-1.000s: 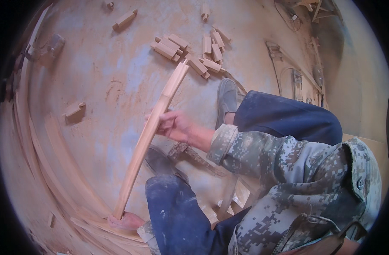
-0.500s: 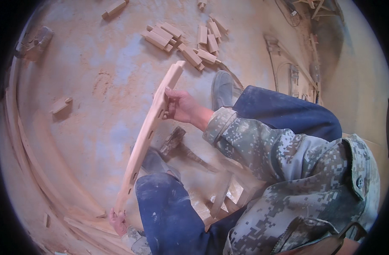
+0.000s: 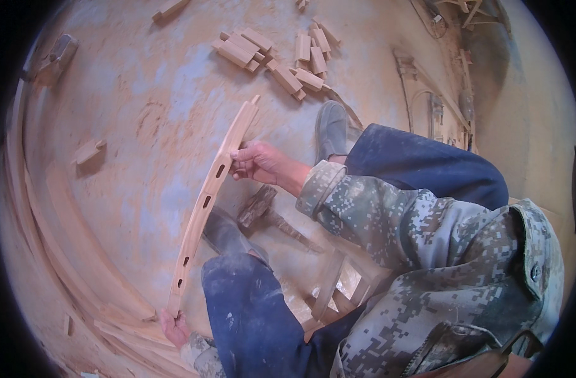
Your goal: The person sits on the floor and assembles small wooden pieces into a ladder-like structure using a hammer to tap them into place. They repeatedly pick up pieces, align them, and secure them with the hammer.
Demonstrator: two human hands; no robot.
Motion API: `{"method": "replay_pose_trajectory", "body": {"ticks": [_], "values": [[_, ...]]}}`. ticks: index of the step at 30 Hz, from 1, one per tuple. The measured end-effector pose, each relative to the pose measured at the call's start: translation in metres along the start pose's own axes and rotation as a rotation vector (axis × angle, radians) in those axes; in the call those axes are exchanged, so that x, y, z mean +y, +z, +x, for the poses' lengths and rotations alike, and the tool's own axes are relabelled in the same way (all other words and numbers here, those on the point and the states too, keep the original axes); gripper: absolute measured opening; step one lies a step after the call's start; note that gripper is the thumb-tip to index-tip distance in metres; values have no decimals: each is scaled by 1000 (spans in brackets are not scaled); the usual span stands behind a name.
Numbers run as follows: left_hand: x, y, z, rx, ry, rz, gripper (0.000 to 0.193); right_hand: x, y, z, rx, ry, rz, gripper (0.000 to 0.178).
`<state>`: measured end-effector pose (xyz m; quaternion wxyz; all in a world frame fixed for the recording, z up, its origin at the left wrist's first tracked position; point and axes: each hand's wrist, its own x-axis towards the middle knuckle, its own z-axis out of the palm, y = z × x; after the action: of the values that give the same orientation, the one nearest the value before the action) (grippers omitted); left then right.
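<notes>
Between my two hands I hold a long, slightly curved wooden rail (image 3: 197, 217), tilted with its far end up and to the right. Several dark slots are cut along its face, and a narrow tenon sticks out at the far end. My right hand (image 3: 255, 160) pinches it above the middle, thumb on the near edge. At the lower end my left hand (image 3: 175, 326) closes its fingers round the tip. Below the right hand a wooden mallet (image 3: 257, 206) lies on the floor, its handle toward the stool-like wooden frame (image 3: 329, 286) between my legs.
Several short tenoned wooden blocks (image 3: 285, 79) lie in a heap on the dusty floor (image 3: 136, 75) ahead. A single block (image 3: 89, 152) is at the left. Long boards (image 3: 80, 252) run along the left side. My shoe (image 3: 331, 129) rests beside the heap.
The rail has been rolled so that its slotted face shows more fully. Its far end has shifted a little left and down, along with my right hand.
</notes>
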<state>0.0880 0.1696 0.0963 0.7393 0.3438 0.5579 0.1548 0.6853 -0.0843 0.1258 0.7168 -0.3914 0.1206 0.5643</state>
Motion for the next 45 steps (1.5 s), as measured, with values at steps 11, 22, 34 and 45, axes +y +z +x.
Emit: {"method": "replay_pose_trajectory", "body": {"ticks": [11,22,34,45], "values": [[-4,114,-25,96,350,454,48,-15,-75,12,355,-112,-199,20],[75,201,-46,261,214,682,65,-36,-88,42,443,-50,-45,20],[34,226,21,296,110,1384,102,-28,-78,41,424,-109,-101,16],[-13,143,59,158,-48,1271,38,-3,-10,72,404,72,-755,17]]}}
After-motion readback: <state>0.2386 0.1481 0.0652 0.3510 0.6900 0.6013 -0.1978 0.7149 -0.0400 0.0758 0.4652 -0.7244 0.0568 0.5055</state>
